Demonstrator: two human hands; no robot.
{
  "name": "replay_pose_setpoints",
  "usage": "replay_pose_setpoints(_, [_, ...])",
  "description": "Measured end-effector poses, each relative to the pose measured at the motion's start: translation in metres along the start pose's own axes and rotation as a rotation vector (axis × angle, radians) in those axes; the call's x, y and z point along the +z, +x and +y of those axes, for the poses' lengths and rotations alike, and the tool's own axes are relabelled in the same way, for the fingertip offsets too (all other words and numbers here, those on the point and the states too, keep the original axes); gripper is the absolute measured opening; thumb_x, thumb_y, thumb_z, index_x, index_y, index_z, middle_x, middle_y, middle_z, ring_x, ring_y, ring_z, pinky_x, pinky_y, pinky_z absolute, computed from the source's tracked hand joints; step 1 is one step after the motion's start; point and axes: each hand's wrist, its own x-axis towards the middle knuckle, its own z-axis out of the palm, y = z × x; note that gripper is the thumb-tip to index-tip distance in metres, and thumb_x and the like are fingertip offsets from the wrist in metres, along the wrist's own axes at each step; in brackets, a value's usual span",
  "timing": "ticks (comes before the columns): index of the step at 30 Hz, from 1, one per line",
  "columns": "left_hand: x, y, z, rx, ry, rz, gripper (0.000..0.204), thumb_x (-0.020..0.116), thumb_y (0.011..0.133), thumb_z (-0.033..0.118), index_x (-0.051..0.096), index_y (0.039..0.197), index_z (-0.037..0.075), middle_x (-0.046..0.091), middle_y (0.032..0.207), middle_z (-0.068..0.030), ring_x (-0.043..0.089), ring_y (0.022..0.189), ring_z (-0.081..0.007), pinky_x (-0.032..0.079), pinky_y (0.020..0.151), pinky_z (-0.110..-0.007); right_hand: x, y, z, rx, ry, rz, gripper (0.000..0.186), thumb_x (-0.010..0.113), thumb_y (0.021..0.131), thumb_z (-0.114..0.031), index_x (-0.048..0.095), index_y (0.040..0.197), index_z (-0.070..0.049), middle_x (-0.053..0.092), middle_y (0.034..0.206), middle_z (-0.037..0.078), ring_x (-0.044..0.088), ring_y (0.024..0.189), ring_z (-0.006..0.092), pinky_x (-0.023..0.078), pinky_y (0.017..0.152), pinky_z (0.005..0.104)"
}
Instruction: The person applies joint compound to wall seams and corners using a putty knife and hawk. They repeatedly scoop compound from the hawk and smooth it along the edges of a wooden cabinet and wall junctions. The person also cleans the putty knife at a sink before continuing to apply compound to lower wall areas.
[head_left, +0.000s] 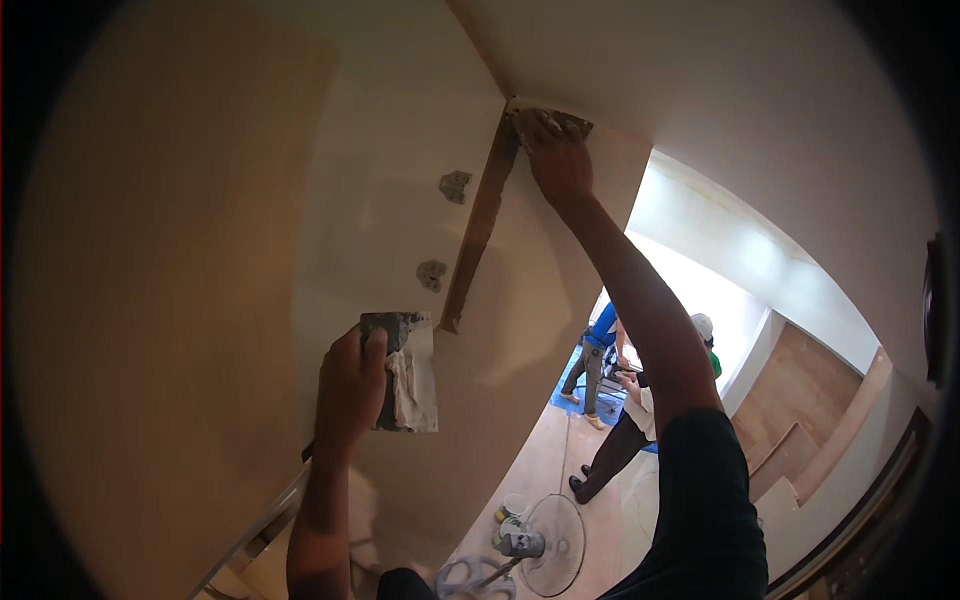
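Observation:
At chest-to-head height my left hand [350, 380] is closed round the edge of a flat rectangular putty plate [423, 345]. A thick smear of whitish putty [404, 395] lies on its face, beside a darker grey area. My right arm reaches up, and my right hand [553, 160] is closed on a wide putty knife [577, 126], pressed up at the corner where wall and ceiling meet. Below that corner a brown bare strip [480, 225] runs down the inside corner of the wall. Two rough grey patches [455, 187] mark the pale wall to its left.
Beyond the wall's right edge, two people [603, 350] stand in a bright room over blue floor sheeting [566, 398]. Low down are a grey bucket-like container [522, 544] and a round disc shape [556, 545] on the floor. The ceiling [720, 80] hangs close overhead.

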Motion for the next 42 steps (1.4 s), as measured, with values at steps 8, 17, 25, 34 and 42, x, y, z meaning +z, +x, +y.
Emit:
replay_pose_setpoints(8, [-0.003, 0.003, 0.002, 0.001, -0.083, -0.032, 0.035, 0.045, 0.094, 0.027, 0.049, 0.078, -0.004, 0.051, 0.063, -0.0176, 0.05, 0.058, -0.0288, 0.042, 0.061, -0.042, 0.017, 0.006, -0.01, 0.052, 0.013, -0.011, 0.038, 0.048, 0.092, -0.019, 0.056, 0.13, -0.014, 0.056, 0.132, 0.004, 0.052, 0.123, 0.019, 0.037, 0.103, 0.0408])
replay_pose_setpoints(17, [-0.001, 0.003, -0.001, 0.013, -0.111, -0.027, 0.034, 0.045, 0.094, 0.026, 0.049, 0.078, -0.004, 0.05, 0.062, -0.0178, 0.048, 0.056, -0.028, 0.041, 0.059, -0.042, 0.03, 0.006, -0.011, 0.036, -0.012, 0.002, 0.04, 0.048, 0.09, -0.015, 0.056, 0.129, -0.013, 0.056, 0.131, 0.006, 0.053, 0.122, 0.0195, 0.038, 0.101, 0.0425])
replay_pose_setpoints(25, [0.003, -0.001, 0.011, 0.03, -0.018, 0.002, 0.035, 0.044, 0.095, 0.027, 0.052, 0.08, -0.003, 0.057, 0.065, -0.0207, 0.058, 0.061, -0.0377, 0.044, 0.061, -0.046, 0.01, 0.009, -0.008, 0.058, 0.107, -0.271, 0.044, 0.049, 0.085, -0.01, 0.054, 0.129, -0.008, 0.059, 0.124, 0.013, 0.06, 0.111, 0.0227, 0.04, 0.094, 0.0421])
replay_pose_setpoints(34, [0.0, -0.006, 0.012, 0.086, 0.042, 0.092, 0.034, 0.045, 0.097, 0.025, 0.051, 0.079, -0.003, 0.057, 0.062, -0.0203, 0.058, 0.057, -0.0378, 0.043, 0.056, -0.045, -0.009, -0.046, -0.065, -0.049, 0.095, -0.414, 0.053, 0.05, 0.085, -0.01, 0.043, 0.136, -0.001, 0.058, 0.122, 0.014, 0.063, 0.099, 0.0216, 0.04, 0.092, 0.0408])
replay_pose_setpoints(42, [0.003, -0.006, 0.011, 0.125, -0.002, 0.128, 0.034, 0.046, 0.097, 0.023, 0.051, 0.077, -0.004, 0.055, 0.062, -0.0208, 0.057, 0.057, -0.0376, 0.042, 0.056, -0.045, -0.044, -0.141, -0.143, -0.101, 0.316, -0.296, 0.049, 0.05, 0.086, -0.011, 0.047, 0.134, 0.0, 0.048, 0.137, 0.016, 0.059, 0.11, 0.0206, 0.04, 0.095, 0.0396])
